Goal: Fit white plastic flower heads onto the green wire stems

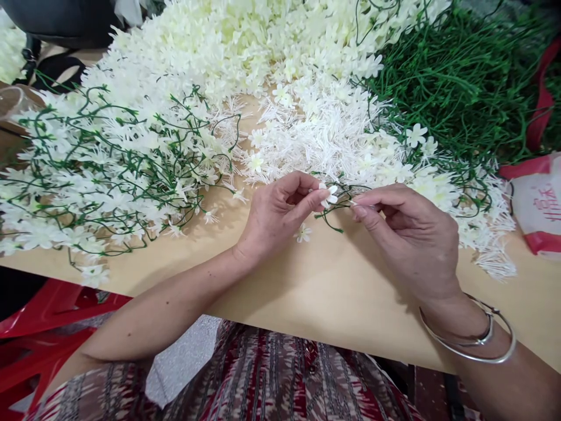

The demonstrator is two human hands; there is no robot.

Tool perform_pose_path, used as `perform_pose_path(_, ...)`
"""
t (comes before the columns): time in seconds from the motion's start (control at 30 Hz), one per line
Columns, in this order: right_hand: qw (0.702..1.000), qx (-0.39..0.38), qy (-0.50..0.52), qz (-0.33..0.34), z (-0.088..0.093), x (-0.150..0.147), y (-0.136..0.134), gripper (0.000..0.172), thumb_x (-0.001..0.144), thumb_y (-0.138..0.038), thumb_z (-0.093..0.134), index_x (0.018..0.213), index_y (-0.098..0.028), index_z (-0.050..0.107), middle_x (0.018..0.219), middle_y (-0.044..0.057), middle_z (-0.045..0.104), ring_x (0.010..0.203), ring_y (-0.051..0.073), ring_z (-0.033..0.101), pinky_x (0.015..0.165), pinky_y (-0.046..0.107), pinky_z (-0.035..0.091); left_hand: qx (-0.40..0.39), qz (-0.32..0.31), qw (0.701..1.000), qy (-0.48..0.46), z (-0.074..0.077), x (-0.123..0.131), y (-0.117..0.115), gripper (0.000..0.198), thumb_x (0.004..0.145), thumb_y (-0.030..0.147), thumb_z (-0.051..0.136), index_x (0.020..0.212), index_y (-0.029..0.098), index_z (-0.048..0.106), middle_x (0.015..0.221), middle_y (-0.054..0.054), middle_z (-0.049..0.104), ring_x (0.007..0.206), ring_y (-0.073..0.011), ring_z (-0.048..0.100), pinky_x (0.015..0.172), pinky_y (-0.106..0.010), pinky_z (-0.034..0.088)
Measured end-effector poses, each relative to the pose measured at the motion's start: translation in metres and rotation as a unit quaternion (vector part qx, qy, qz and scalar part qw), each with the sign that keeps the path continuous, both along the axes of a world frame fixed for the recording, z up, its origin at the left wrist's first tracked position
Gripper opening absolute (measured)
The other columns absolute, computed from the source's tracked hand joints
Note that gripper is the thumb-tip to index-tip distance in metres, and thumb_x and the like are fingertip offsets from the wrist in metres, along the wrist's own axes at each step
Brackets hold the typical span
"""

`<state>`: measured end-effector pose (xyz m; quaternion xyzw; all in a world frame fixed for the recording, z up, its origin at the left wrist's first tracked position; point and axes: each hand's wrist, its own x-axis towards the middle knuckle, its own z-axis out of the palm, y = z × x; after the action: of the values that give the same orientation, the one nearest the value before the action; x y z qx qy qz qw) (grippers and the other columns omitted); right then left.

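Head view, the only one. Tan table (333,292), its near edge running across the lower frame.

Writing: at 3 o'clock a white-and-red plastic bag (537,204) shows red printed characters, too blurred and cut off to read. No other labels or brands visible.

Hands, two, both bare, at centre. Left hand (274,213) has its fingers curled in, thumb and forefinger pinched shut on a small white flower (329,196). Right hand (409,234), just at 3 o'clock of the left, has thumb and forefinger tip pressed together on the end of a thin green stem (335,217) that curves down between the two hands; other fingers folded loosely. The flower sits at the stem's upper end, between the two sets of fingertips, just above the table. Right wrist carries two silver bangles (473,345).

One loose white flower (302,233) lies on the table at 6 o'clock of the left thumb, apart from it.

Piles, four, too dense to count pieces:
- 12 o'clock: cream petal blossoms (245,41).
- Just beyond the hands, 12 to 1 o'clock: spiky white stamen pieces (324,134).
- 9 to 10 o'clock: finished green sprigs carrying white flowers (100,169).
- 1 to 2 o'clock: bare green stems (456,76).

At 7 o'clock, one red plastic chair (48,327) below the table edge. At 6 o'clock, the person's patterned red garment (280,380).
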<state>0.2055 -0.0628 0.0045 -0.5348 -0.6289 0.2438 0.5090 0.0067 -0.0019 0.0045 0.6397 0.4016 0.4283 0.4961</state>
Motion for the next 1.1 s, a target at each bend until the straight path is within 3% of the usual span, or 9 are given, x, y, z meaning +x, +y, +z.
perform_pose_path(0.2,1.0,-0.003,-0.002,0.017,0.001,0.002,0.0,0.014,0.097,-0.019,0.073,0.102,-0.031,0.078,0.096,0.001,0.076,0.085,0.021,0.07,0.074,0.04,0.054,-0.015,-0.013,1.0,0.013,0.004,0.0,-0.005,0.045,0.09,0.062,0.079,0.085,0.019,0.064,0.068,0.0,0.073,0.056,-0.009,0.063,0.051,-0.022,0.044)
perform_pose_path(0.43,0.998,-0.042,0.051,0.006,0.0,-0.001,-0.001,0.011,0.097,-0.026,0.075,0.106,-0.033,0.079,0.099,0.002,0.077,0.073,0.019,0.071,0.062,0.035,0.056,-0.044,-0.071,0.994,-0.069,-0.002,0.004,-0.003,0.045,0.091,0.062,0.078,0.096,0.018,0.068,0.084,-0.002,0.075,0.076,-0.0141,0.077,0.066,-0.023,0.058)
perform_pose_path(0.6,0.998,-0.054,0.026,-0.003,-0.002,0.001,-0.001,0.011,0.099,-0.03,0.073,0.107,-0.036,0.077,0.098,0.001,0.077,0.074,0.021,0.071,0.061,0.036,0.054,-0.056,-0.083,0.993,-0.066,-0.008,0.005,-0.003,0.042,0.091,0.058,0.08,0.096,0.019,0.068,0.088,-0.004,0.077,0.076,-0.0157,0.078,0.068,-0.026,0.061)
perform_pose_path(0.77,0.999,0.006,-0.039,-0.019,0.0,0.005,0.001,0.014,0.099,-0.025,0.072,0.106,-0.036,0.076,0.107,0.006,0.071,0.101,0.029,0.071,0.078,0.043,0.056,-0.045,-0.072,0.996,-0.017,-0.002,0.002,-0.006,0.039,0.092,0.054,0.08,0.089,0.018,0.064,0.074,-0.001,0.074,0.066,-0.0123,0.072,0.059,-0.022,0.053)
perform_pose_path(0.9,0.999,-0.002,-0.041,0.005,0.001,0.002,0.001,0.017,0.097,-0.025,0.074,0.111,-0.036,0.076,0.117,0.008,0.069,0.116,0.03,0.068,0.088,0.047,0.057,-0.036,-0.084,0.996,-0.003,0.003,0.003,-0.009,0.041,0.091,0.054,0.081,0.084,0.019,0.062,0.072,0.0,0.072,0.064,-0.0115,0.069,0.059,-0.023,0.052)
perform_pose_path(1.0,0.996,-0.049,0.02,0.066,0.002,-0.003,-0.001,0.021,0.093,-0.024,0.078,0.112,-0.032,0.075,0.106,0.005,0.074,0.099,0.025,0.073,0.084,0.043,0.06,-0.06,-0.103,0.992,-0.029,0.001,0.004,-0.01,0.04,0.089,0.053,0.084,0.084,0.019,0.063,0.072,0.0,0.071,0.064,-0.012,0.069,0.059,-0.024,0.053)
perform_pose_path(1.1,0.986,-0.089,0.097,0.099,0.002,-0.006,0.0,0.01,0.093,-0.023,0.078,0.102,-0.027,0.074,0.087,0.0,0.076,0.078,0.019,0.073,0.071,0.034,0.06,-0.097,-0.124,0.986,-0.057,-0.002,0.005,-0.008,0.037,0.087,0.052,0.086,0.088,0.019,0.069,0.076,-0.001,0.073,0.069,-0.013,0.071,0.064,-0.024,0.059)
